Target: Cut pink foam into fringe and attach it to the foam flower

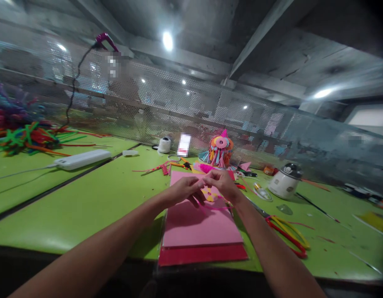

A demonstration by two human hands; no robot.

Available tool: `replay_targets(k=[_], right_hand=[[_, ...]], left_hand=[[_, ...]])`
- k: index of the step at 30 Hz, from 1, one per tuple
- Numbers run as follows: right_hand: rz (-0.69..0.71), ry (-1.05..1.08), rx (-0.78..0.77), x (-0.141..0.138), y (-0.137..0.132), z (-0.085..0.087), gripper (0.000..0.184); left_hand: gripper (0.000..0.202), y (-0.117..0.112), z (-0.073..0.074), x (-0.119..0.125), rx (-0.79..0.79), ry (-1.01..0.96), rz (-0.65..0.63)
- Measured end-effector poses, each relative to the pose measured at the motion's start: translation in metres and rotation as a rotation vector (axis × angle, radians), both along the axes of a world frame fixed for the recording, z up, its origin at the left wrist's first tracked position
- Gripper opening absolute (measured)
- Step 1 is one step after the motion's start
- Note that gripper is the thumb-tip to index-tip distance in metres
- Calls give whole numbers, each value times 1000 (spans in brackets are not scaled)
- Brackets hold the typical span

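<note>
My left hand (188,190) and my right hand (220,182) meet above a stack of pink paper (203,227). Their fingertips pinch together at one spot, and whatever is between them is too small to make out. Just beneath lies a yellow-and-pink flower-shaped piece (210,194), partly covered by the fingers. A thin bright pink strand (214,208) curves over the paper below the hands; whether either hand holds it I cannot tell. Under the pink paper a red sheet (203,254) sticks out toward the table's front edge.
Red-and-yellow scissors (289,238) lie right of the paper. Behind stand a tasselled colourful paper craft (221,149), a white spool (164,145) and a white pot-like container (284,182). A power strip (84,160) and pipe cleaners (30,138) lie left, before a perforated screen (179,107).
</note>
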State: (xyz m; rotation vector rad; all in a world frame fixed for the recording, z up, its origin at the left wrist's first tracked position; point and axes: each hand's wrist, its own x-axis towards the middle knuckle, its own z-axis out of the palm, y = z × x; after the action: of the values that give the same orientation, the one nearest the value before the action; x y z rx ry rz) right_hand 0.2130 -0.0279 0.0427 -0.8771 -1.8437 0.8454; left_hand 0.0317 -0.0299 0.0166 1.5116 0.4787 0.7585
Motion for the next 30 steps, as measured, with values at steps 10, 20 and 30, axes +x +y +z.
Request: replay_targets(k=[10, 20, 30], right_hand=[[-46, 24, 15, -3, 2, -2, 19], [13, 222, -131, -5, 6, -7, 31], [13, 280, -175, -8, 8, -12, 23]], left_hand=[[33, 0, -7, 11, 29, 11, 125], [32, 4, -12, 10, -1, -108, 117], [33, 1, -8, 14, 0, -145, 142]])
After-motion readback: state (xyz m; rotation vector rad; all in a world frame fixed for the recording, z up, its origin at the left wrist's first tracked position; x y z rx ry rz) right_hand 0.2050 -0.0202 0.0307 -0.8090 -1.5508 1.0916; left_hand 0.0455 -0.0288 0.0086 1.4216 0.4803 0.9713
